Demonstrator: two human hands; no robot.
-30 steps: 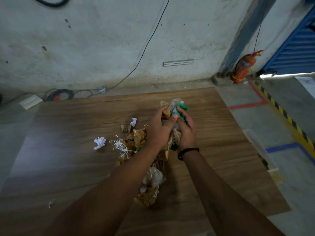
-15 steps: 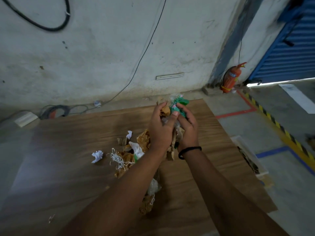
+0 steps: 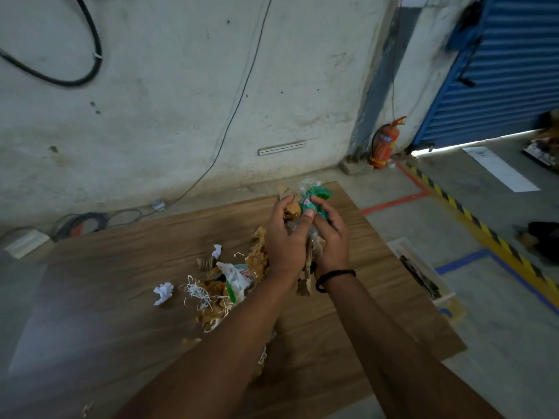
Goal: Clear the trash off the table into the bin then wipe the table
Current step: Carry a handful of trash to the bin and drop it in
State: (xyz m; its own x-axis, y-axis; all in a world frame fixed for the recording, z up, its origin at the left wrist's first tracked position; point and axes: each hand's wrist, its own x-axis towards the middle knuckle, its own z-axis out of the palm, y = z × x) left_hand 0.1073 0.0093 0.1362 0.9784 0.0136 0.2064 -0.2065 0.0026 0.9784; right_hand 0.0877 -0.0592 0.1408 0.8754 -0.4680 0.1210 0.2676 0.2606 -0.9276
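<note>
My left hand (image 3: 286, 240) and my right hand (image 3: 331, 237) are pressed together around a bundle of trash (image 3: 314, 199) made of green wrapper, clear plastic and brown paper, lifted above the wooden table (image 3: 121, 297). Brown scraps hang below my palms. More trash lies on the table to the left of my hands: a pile of brown paper, white string and a white plastic bag (image 3: 223, 288), a crumpled white paper ball (image 3: 164, 292), and a small white scrap (image 3: 216, 251). A tiny scrap (image 3: 87, 408) sits near the front left edge.
A white open bin (image 3: 423, 273) with dark contents stands on the floor beside the table's right edge. A red fire extinguisher (image 3: 384, 143) leans at the wall corner. Cables and a white box (image 3: 25, 243) lie behind the table on the floor.
Both hands have risen and moved toward the table's far right with the bundle in them. The view has tilted up, showing more wall.
</note>
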